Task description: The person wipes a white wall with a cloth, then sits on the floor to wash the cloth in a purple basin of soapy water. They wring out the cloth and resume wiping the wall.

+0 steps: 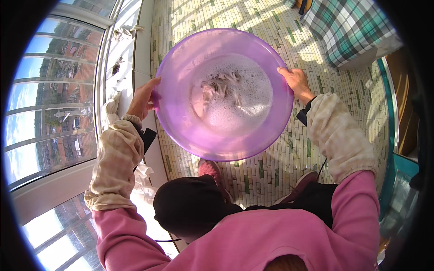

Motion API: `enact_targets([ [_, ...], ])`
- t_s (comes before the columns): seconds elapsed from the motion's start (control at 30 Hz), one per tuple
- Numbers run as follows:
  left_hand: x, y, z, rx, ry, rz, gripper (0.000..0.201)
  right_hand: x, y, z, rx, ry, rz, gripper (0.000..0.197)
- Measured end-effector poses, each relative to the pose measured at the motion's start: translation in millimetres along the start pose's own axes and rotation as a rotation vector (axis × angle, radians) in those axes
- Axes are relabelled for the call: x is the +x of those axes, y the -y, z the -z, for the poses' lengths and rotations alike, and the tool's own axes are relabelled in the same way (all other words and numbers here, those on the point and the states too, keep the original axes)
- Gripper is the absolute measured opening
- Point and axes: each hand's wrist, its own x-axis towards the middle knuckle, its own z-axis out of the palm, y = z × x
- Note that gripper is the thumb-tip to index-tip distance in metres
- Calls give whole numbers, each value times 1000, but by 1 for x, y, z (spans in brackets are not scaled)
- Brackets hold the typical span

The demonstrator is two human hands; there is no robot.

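Note:
A large translucent purple basin (181,122) is held out in front of me, above the floor. Inside it, light-coloured cloth (221,86) lies partly under sudsy water (253,90) with white foam. My left hand (143,98) grips the basin's left rim, with the thumb on top. On the opposite side my right hand (296,83) clasps the right rim, thumb over the edge; its other fingers are hidden under the basin. Both forearms wear beige sleeve covers, with a dark band at each wrist.
A barred window (58,90) and its white sill (120,67), with crumpled bits on it, run along my left. At the back right stands something draped in green-and-white checked cloth (348,31). Below is a mosaic-tiled floor (253,178); my shoes (210,171) stand on it.

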Motion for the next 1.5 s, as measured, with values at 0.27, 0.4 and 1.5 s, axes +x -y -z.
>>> enact_targets([
  [0.27, 24, 50, 48, -174, -106, -85, 38, -4, 52, -36, 212, 295, -220, 38],
  [0.4, 37, 68, 55, -246, -91, -58, 34, 0, 85, 32, -191, 662, -241, 48],
  [1.5, 26, 73, -27, -524, 174, -137, 64, -16, 130, -187, -573, 607, 542, 47],
])
